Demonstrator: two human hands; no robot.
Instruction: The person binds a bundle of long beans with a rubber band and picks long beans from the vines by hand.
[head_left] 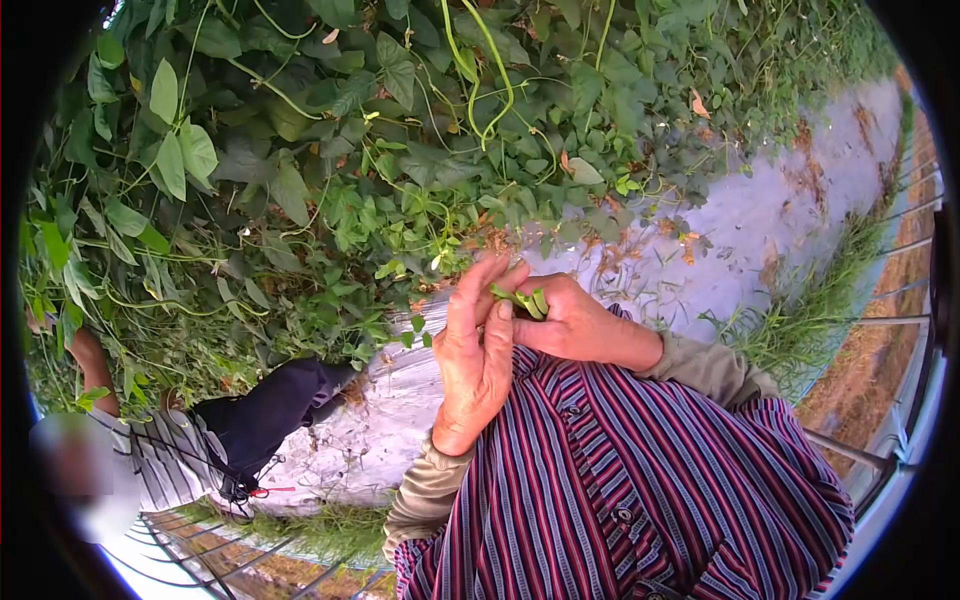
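Folded green long beans (532, 303) show between my two hands, in front of the striped garment. My right hand (580, 322) is closed round them, and their cut-looking ends stick out past its thumb side. My left hand (468, 362) meets the bundle from the other side, its thumb and bent fingers closing on the tip of the beans. Part of the bundle is hidden inside the hands. Ahead of me, long thin bean pods (485, 85) hang from the leafy vines (400, 130).
Another person (180, 450) in a striped top and dark trousers bends by the vines at left, one arm among the leaves. Pale ground sheeting (740, 240) runs along the row, with dry leaves on it. Grass (800, 320) and metal frame bars (890, 322) border the right.
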